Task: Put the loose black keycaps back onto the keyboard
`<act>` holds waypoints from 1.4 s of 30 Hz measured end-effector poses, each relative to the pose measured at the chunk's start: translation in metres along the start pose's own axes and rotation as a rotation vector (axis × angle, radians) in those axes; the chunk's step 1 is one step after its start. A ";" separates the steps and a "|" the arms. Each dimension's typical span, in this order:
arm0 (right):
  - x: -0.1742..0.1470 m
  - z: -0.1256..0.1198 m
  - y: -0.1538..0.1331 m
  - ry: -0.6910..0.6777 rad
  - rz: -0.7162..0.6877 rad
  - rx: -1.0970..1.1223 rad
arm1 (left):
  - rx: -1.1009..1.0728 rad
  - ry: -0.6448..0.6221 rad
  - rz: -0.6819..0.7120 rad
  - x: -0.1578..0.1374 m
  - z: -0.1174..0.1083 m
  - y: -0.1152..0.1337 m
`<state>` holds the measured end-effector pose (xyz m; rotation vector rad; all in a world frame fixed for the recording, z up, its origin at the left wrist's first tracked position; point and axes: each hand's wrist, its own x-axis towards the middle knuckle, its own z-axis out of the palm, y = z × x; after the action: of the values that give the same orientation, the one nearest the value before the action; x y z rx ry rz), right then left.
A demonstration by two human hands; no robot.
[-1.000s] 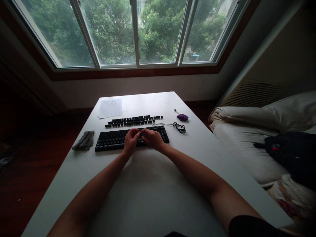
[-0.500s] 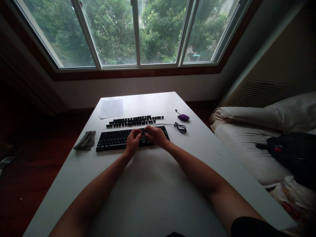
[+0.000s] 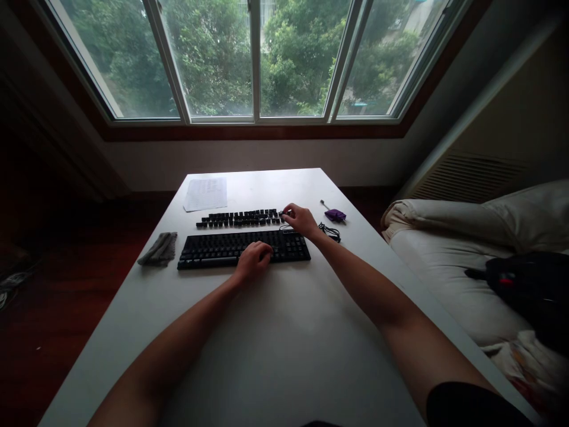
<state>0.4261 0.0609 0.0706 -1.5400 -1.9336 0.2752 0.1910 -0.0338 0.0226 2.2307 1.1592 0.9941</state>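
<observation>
From where I stand, the black keyboard [image 3: 207,247] lies flat on the white table [image 3: 288,350], with rows of loose keys [image 3: 240,222] set out just beyond its far edge. The person has 2 bare hands at work. The left hand [image 3: 255,259] rests over the near edge of the keyboard, right of its middle, fingers curled; whether they hold anything, I can't tell. The right hand [image 3: 303,221] reaches past the keyboard, thumb and fingers bent close together at the right end of the loose keys; I can't make out whether a key is pinched there.

A coiled cable [image 3: 331,233] sits just beside the right wrist, a purple cloth [image 3: 335,216] near it. A grey cloth [image 3: 160,248] lies left of the keyboard, and a sheet of paper [image 3: 205,194] lies beyond the keys. The window [image 3: 217,65] has 4 panes.
</observation>
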 end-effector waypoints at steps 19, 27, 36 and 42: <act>0.025 0.023 0.027 -0.322 0.118 -0.550 | 0.074 -0.037 0.039 0.000 -0.001 0.000; 0.025 0.021 0.024 -0.329 0.138 -0.523 | 0.079 -0.035 0.053 0.000 0.000 -0.001; 0.017 0.030 0.016 -0.255 0.030 -0.451 | 0.079 -0.049 0.051 0.000 -0.001 -0.001; 0.013 0.034 -0.002 -0.309 -0.015 -0.464 | 0.081 -0.040 0.052 0.000 -0.002 0.001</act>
<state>0.4024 0.0801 0.0500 -1.8610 -2.3713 0.0576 0.1901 -0.0343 0.0241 2.3443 1.1486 0.9336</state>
